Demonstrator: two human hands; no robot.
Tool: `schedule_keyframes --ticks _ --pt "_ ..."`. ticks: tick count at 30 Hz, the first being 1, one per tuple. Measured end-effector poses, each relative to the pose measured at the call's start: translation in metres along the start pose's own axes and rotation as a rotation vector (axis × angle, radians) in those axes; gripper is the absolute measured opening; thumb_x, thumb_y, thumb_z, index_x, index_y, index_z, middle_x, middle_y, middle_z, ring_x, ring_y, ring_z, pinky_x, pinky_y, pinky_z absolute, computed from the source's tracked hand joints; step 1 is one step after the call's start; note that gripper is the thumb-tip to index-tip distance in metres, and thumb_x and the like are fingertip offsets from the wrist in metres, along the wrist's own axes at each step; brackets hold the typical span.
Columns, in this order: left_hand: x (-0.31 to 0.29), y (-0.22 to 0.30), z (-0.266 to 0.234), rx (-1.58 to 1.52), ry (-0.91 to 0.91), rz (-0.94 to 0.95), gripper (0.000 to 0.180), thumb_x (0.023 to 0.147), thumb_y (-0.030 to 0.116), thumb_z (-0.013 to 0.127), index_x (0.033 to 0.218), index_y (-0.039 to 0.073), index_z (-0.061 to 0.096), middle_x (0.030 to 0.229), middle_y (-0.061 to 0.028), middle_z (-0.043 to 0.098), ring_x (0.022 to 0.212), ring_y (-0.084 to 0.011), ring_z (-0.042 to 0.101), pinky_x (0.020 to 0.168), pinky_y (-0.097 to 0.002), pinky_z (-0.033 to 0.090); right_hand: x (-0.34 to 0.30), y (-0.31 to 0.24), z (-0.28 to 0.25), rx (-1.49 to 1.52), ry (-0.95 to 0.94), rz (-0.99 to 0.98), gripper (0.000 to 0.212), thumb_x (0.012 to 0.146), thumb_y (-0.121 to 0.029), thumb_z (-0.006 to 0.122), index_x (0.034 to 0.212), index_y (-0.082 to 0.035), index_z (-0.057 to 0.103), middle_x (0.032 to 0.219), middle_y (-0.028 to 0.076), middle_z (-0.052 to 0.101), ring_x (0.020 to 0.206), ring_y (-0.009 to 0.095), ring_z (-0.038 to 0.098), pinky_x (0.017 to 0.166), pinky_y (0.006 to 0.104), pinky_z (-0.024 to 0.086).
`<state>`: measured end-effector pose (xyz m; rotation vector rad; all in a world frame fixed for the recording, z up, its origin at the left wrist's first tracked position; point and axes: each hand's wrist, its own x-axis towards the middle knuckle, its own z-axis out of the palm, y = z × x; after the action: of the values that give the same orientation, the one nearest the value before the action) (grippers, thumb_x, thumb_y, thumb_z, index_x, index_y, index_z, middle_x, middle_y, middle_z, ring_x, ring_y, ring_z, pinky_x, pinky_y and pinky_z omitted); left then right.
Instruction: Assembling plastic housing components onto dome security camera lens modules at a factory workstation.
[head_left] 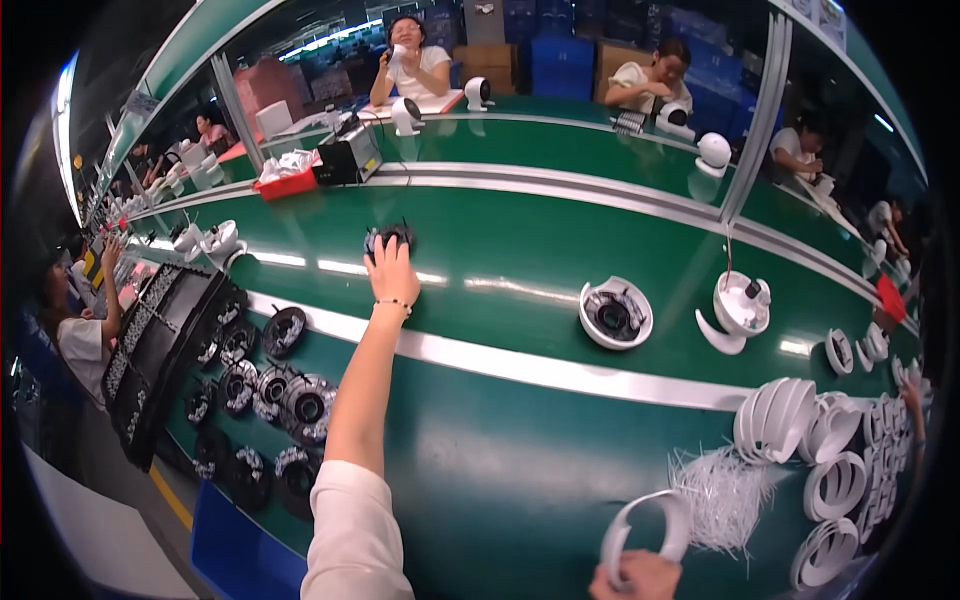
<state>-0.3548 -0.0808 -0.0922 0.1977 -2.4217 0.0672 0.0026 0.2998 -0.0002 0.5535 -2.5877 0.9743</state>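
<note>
My left hand (393, 275) is stretched far forward over the green conveyor belt (490, 225). Its fingers are closed round a small black part (398, 236) with thin wires standing up, mostly covered by the hand. Low in the picture, my right hand (640, 577) grips a white curved plastic ring (675, 520) with a gap in it, held upright above the worktable. Beside that ring lies a pile of thin white strips (722, 495). On the belt rests a white round shell (616, 313) with a black ringed part inside.
Several black ring parts (310, 400) and a black crate (165, 355) lie left. White rings (775, 420) are stacked right. A white shell on a curved stand (742, 305) and a red bin (285, 180) sit farther off. Co-workers (415, 65) sit across the belt.
</note>
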Motion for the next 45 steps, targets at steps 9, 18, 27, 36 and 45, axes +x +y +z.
schedule_keyframes --ticks 9,18,27,36,45 --pt "0.050 -0.010 0.014 0.175 -0.321 -0.002 0.025 0.077 0.012 0.052 0.102 0.014 0.051 0.124 -0.0086 0.041 0.119 -0.0251 0.035 0.088 -0.0507 0.035 0.011 -0.009 0.046 0.119 -0.311 0.169 0.020 0.067 -0.017 0.065 0.079 -0.003 0.058 0.078 0.013 0.059 0.063 0.030 0.058 0.055 0.0357 0.047" --pt "0.047 0.014 0.005 0.276 -0.344 0.161 0.017 0.077 0.014 0.047 0.074 0.014 0.064 0.075 -0.0026 0.063 0.079 -0.0186 0.060 0.062 -0.0392 0.043 0.028 0.013 0.020 -0.084 -0.524 -0.051 0.078 0.055 -0.030 0.074 0.119 -0.001 0.040 0.131 0.023 0.025 0.122 0.042 0.020 0.098 0.0514 0.018" --pt "-0.083 0.122 -0.163 0.016 -0.481 0.699 0.009 0.065 0.010 0.054 0.063 0.007 0.062 0.064 -0.0088 0.059 0.068 -0.0208 0.059 0.053 -0.0306 0.048 0.050 0.016 0.018 -0.211 -0.464 -0.175 0.076 0.056 -0.042 0.073 0.107 0.006 0.045 0.112 0.027 0.042 0.101 0.040 0.042 0.082 0.0496 0.034" --pt "-0.131 0.166 -0.197 -0.535 -0.685 0.569 0.031 0.067 0.029 0.063 0.067 -0.002 0.060 0.070 -0.0199 0.058 0.070 -0.0336 0.058 0.064 -0.0372 0.048 0.026 0.033 0.031 -0.162 -0.494 -0.138 0.099 0.044 -0.039 0.076 0.119 0.005 0.028 0.126 0.027 0.024 0.115 0.043 0.025 0.093 0.0507 0.021" --pt "-0.123 0.126 -0.185 -0.454 -0.693 0.317 0.084 0.048 0.031 0.078 0.114 -0.002 0.036 0.107 -0.0197 0.045 0.102 -0.0324 0.045 0.077 -0.0387 0.045 0.013 0.049 0.024 -0.205 -0.386 -0.141 0.108 0.039 -0.036 0.078 0.124 0.002 0.023 0.127 0.022 0.026 0.120 0.043 0.020 0.097 0.0481 0.020"
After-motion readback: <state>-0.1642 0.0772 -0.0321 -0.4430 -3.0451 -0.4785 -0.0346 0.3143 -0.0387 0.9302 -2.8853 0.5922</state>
